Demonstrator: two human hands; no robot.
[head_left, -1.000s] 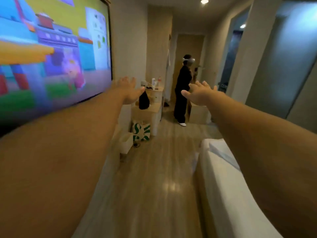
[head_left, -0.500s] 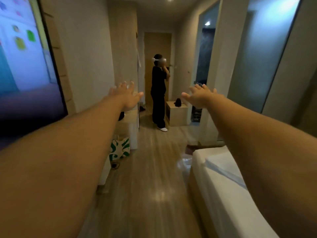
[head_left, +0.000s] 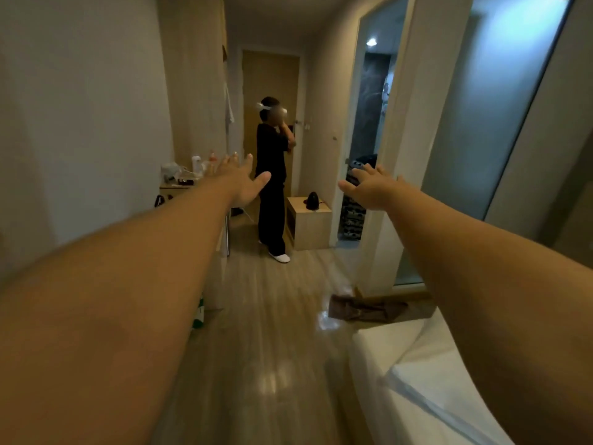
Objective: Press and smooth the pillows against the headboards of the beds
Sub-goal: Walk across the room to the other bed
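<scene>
Reaching out in front, the left hand [head_left: 239, 179] and the right hand [head_left: 373, 187] are spread wide and holding nothing, likely because no pillow is close yet. No pillows or headboards are showing. Only a white bed [head_left: 414, 374] corner is peeking in, near on the right, looking flat and smooth.

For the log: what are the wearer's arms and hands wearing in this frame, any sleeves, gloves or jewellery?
Nothing shows on them. The left hand and the right hand are bare, without gloves, and both forearms are uncovered as far as the frame reaches. No watch, bracelet or ring can be made out; any sleeve lies out of view.
</scene>
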